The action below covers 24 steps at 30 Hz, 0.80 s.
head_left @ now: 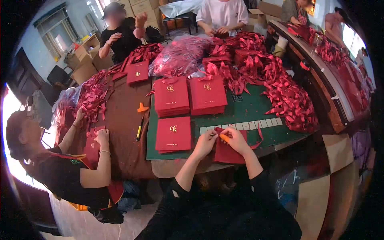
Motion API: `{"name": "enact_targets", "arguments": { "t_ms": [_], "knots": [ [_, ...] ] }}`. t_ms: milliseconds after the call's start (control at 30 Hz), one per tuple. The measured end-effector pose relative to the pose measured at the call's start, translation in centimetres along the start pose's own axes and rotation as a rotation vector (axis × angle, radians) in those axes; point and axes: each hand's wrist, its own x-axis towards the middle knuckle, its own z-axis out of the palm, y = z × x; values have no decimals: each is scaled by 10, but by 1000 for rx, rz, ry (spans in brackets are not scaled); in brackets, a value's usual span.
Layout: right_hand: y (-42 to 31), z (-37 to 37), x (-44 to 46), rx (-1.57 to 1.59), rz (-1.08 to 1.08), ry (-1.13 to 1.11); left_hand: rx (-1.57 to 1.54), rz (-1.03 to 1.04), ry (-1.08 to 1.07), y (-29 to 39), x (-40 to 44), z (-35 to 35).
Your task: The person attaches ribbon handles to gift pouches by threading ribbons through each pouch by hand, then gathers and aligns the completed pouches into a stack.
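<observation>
Close to the table's front edge lies a red paper gift bag [229, 154], with both my hands at its upper edge. My left hand [205, 143] is closed in a pinch at the bag's top left. My right hand [237, 141] pinches close beside it and wears an orange finger cover [225, 138]. Whether a ribbon is also between the fingertips is hidden. A red ribbon [260, 135] curls on the mat just right of my right hand. Left of my hands sits a stack of red bags with gold print [173, 134]; two taller stacks [172, 96] [208, 94] stand behind it.
Under the bags spreads a green mat [192, 154] with a row of white tiles [262, 124]. Ribbon heaps [292, 102] and a plastic-wrapped pile [180, 54] surround it. A yellow-black cutter [139, 130] lies left. A co-worker [60, 176] works at left; others stand behind.
</observation>
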Motion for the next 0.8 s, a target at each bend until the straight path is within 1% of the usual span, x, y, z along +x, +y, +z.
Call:
{"name": "enact_targets", "arguments": {
  "t_ms": [67,100,133,200,267,333,367,400,433,467,500,567,633,667,700,733,767,800],
  "knots": [
    [-2,-3,-1,16,12,-47,233,87,39,3,-1,0],
    [-3,-3,-1,14,4,-44,277,111,67,5,-3,-1],
    [-3,-3,-2,13,-4,-38,279,118,78,6,-5,0],
    [-9,-4,-4,55,-1,-34,510,109,182,13,-9,2],
    [-15,-5,-7,-40,55,-1,546,104,191,22,-11,1],
    [-9,-9,-5,-26,45,-42,637,169,196,9,-7,0],
    [-4,-13,1,-47,66,-98,636,176,200,2,-4,-3],
    [-2,-16,4,-68,88,-153,548,147,263,-6,-2,-9],
    [-14,-15,2,13,133,-212,461,117,325,10,-7,-17],
    [-21,-15,1,17,175,-239,273,-74,268,27,-10,-31],
    [-25,-17,3,19,214,-267,205,-59,284,35,-15,-38],
    [-19,-20,8,61,197,-312,74,-65,240,63,-30,-35],
    [-14,-18,11,67,218,-306,51,-59,211,70,-37,-31],
    [-11,-17,10,68,216,-310,19,-26,268,72,-39,-30],
    [-16,-15,5,42,204,-267,-14,11,322,73,-40,-28],
    [-19,-15,2,16,191,-221,-267,-124,290,63,-37,-27],
    [-8,-14,5,-109,180,-182,-391,-89,321,55,-35,-20],
    [-10,-13,4,-110,183,-179,-515,-59,353,44,-33,-8]
  ]
}}
